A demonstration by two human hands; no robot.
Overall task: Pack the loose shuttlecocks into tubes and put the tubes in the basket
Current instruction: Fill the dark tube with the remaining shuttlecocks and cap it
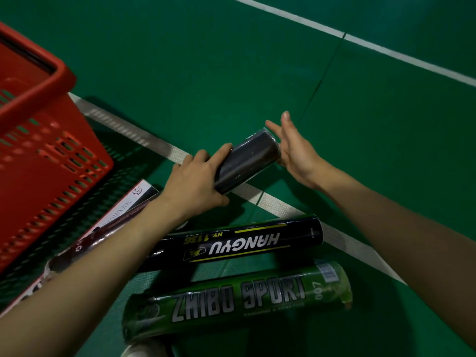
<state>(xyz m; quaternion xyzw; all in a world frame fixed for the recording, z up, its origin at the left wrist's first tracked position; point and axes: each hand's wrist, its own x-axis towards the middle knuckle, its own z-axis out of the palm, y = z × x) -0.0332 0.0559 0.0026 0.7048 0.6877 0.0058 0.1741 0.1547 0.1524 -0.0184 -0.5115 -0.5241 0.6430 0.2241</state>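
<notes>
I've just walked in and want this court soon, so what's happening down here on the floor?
A person's left hand grips a plain black tube over the green floor, and the open right hand rests flat against its far end. Three more lie nearby: a lettered black tube, a green tube and a white tube partly under the left arm. The red basket stands at the left, with all four tubes outside it.
</notes>
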